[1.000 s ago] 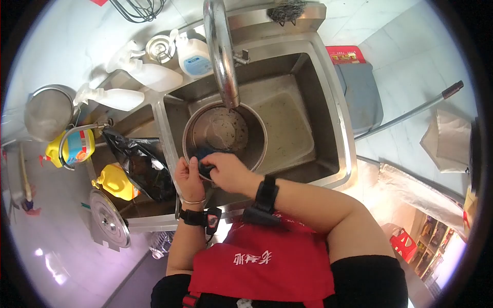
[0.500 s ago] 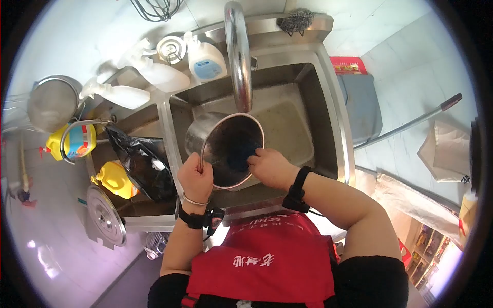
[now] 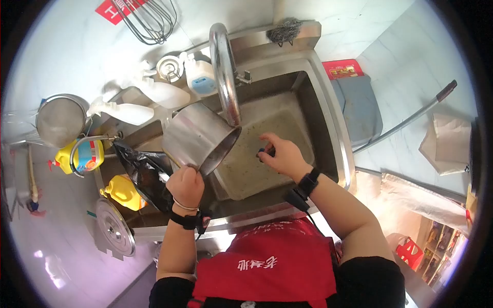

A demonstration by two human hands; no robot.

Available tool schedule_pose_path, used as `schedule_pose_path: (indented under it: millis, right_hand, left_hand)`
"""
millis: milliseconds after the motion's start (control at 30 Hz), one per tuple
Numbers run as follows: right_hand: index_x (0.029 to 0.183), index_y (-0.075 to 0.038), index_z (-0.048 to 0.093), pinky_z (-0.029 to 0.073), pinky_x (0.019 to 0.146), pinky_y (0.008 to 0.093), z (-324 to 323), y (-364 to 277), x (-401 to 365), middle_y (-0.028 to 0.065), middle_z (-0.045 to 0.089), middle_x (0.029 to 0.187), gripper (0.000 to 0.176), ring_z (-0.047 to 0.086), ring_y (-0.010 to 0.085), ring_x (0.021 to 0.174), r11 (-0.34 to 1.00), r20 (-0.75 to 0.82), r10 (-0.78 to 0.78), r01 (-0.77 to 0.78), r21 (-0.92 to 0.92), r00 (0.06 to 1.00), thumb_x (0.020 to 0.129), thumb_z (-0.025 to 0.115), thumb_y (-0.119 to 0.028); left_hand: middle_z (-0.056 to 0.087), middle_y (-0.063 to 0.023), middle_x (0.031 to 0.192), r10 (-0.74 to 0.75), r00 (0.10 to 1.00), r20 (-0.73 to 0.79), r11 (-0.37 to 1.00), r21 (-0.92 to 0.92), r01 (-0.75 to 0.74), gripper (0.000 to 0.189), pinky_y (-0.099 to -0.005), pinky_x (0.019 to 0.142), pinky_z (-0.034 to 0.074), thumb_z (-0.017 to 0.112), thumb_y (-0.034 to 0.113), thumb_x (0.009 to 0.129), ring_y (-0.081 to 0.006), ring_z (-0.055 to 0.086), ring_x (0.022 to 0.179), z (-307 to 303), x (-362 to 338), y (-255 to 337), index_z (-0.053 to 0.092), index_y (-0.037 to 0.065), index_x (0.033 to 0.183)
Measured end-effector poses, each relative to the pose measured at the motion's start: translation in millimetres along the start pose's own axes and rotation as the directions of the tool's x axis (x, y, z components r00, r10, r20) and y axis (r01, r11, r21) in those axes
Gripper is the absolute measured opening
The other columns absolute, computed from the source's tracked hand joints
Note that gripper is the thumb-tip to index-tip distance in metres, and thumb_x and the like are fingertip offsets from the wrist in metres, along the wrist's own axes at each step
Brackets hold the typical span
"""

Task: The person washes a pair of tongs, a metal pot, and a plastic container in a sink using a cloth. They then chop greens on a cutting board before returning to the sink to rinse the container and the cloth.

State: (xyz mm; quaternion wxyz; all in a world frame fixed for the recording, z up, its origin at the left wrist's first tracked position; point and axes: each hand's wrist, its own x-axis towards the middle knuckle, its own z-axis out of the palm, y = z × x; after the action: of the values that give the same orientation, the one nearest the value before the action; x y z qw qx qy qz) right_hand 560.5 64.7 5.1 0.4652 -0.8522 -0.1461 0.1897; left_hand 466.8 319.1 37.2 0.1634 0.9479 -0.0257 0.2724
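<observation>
Over the sink (image 3: pixel 336 128), our left hand (image 3: pixel 186 186) grips the tilted steel pot (image 3: pixel 195 137) by its rim; our right hand (image 3: pixel 284 155) pinches a dark blue sponge (image 3: pixel 263 151).

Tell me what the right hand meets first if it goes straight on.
The right hand, holding a sponge, points up-left: likely the rim of the tilted pot, near the tap; depth unclear.
</observation>
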Motion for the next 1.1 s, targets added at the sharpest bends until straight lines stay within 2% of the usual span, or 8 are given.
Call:
schedule_pose_path:
  millis: [200, 367, 567, 633, 733, 833, 1067, 1100]
  right_hand:
    - [0.111, -0.011, 0.056, 0.049, 0.071, 0.0413, 8.4, 0.1, 34.9, 0.0111, 0.065, 0.086, 0.041, 0.063, 0.0318, 0.082, 0.926, 0.111, 0.062, -0.016, -0.378, 0.992, 0.075, 0.064, -0.027]
    - [0.108, -0.013, 0.057, 0.048, 0.068, 0.0425, 20.1, 23.9, 38.8, 0.0108, 0.065, 0.086, 0.031, 0.061, 0.0317, 0.081, 0.88, 0.098, -0.353, 0.366, -0.302, 0.93, 0.078, 0.06, -0.016]
    - [0.112, -0.01, 0.055, 0.047, 0.069, 0.0416, 17.9, 21.8, 34.9, 0.0114, 0.062, 0.086, 0.041, 0.059, 0.0327, 0.081, 0.816, -0.059, -0.527, 0.486, -0.312, 0.848, 0.072, 0.058, -0.006]
    - [0.112, -0.008, 0.055, 0.048, 0.068, 0.0415, 18.8, 19.8, 30.2, 0.0116, 0.062, 0.084, 0.037, 0.059, 0.0322, 0.079, 0.816, -0.039, -0.511, 0.47, -0.335, 0.859, 0.075, 0.058, -0.009]
    - [0.114, -0.007, 0.053, 0.048, 0.068, 0.0415, 24.6, 23.3, 26.9, 0.0113, 0.062, 0.083, 0.036, 0.06, 0.0311, 0.077, 0.811, -0.017, -0.491, 0.449, -0.376, 0.871, 0.078, 0.059, -0.012]
    - [0.117, -0.009, 0.053, 0.048, 0.068, 0.0405, 25.8, 25.9, 23.1, 0.0106, 0.062, 0.084, 0.042, 0.06, 0.0306, 0.079, 0.831, 0.019, -0.445, 0.421, -0.363, 0.895, 0.076, 0.062, -0.013]
    - [0.129, -0.008, 0.045, 0.048, 0.079, 0.0386, -19.6, -0.8, 50.2, 0.0147, 0.063, 0.097, 0.056, 0.06, 0.0323, 0.092, 0.998, 0.082, -0.016, 0.021, -0.064, 0.996, 0.079, 0.066, -0.021]
    - [0.129, -0.008, 0.045, 0.048, 0.079, 0.0386, -21.3, 2.1, 64.0, 0.0147, 0.063, 0.097, 0.056, 0.06, 0.0323, 0.092, 0.997, 0.091, -0.024, 0.03, -0.068, 0.996, 0.079, 0.066, -0.021]
  left_hand:
    - [0.038, -0.008, 0.053, 0.285, 0.958, 0.045, 0.957, -0.077, -0.281, 0.027, -0.0354, 0.038, 0.032, 0.058, -0.004, 0.05, -0.0271, 0.042, 0.043, -8.8, -6.0, 2.5, 0.034, 0.008, 0.055]
    - [0.039, -0.0072, 0.053, 0.276, 0.961, 0.014, 0.958, -0.083, -0.274, 0.03, -0.0351, 0.039, 0.033, 0.062, -0.002, 0.049, -0.0266, 0.043, 0.044, -3.4, -14.8, 9.6, 0.034, 0.008, 0.054]
    - [0.051, -0.0105, 0.076, -0.08, 0.992, 0.1, 0.991, -0.1, 0.09, 0.036, -0.0347, 0.056, 0.046, 0.07, 0.005, 0.053, -0.0296, 0.054, 0.065, -7.1, -23.1, 16.7, 0.048, 0.007, 0.082]
    - [0.056, -0.0173, 0.088, -0.162, 0.985, 0.063, 0.981, -0.095, 0.168, 0.066, -0.0352, 0.069, 0.049, 0.07, 0.006, 0.065, -0.0325, 0.059, 0.078, -2.1, -24.8, 17.3, 0.034, 0.004, 0.121]
    - [0.051, -0.0252, 0.116, -0.294, 0.936, 0.193, 0.914, -0.229, 0.334, 0.087, -0.0347, 0.079, 0.048, 0.062, -0.003, 0.068, -0.0346, 0.058, 0.096, 12.4, -38.2, 18.2, 0.011, 0.005, 0.139]
    - [0.04, -0.0277, 0.131, -0.515, 0.763, 0.391, 0.716, -0.294, 0.634, 0.091, -0.0342, 0.082, 0.047, 0.051, -0.012, 0.07, -0.0366, 0.054, 0.108, 18.3, -50.1, 12.1, 0.003, 0.009, 0.144]
    - [0.041, -0.0182, 0.131, -0.574, 0.713, 0.403, 0.61, -0.371, 0.7, 0.087, -0.037, 0.093, 0.045, 0.045, -0.011, 0.075, -0.0335, 0.053, 0.109, 45.4, -83.7, -16.7, -0.002, 0.012, 0.144]
    - [0.041, -0.0174, 0.13, -0.689, 0.46, 0.56, 0.183, -0.479, 0.859, 0.082, -0.0386, 0.085, 0.05, 0.044, -0.01, 0.076, -0.0337, 0.054, 0.108, 37.6, -69.8, -0.8, 0.005, 0.015, 0.143]
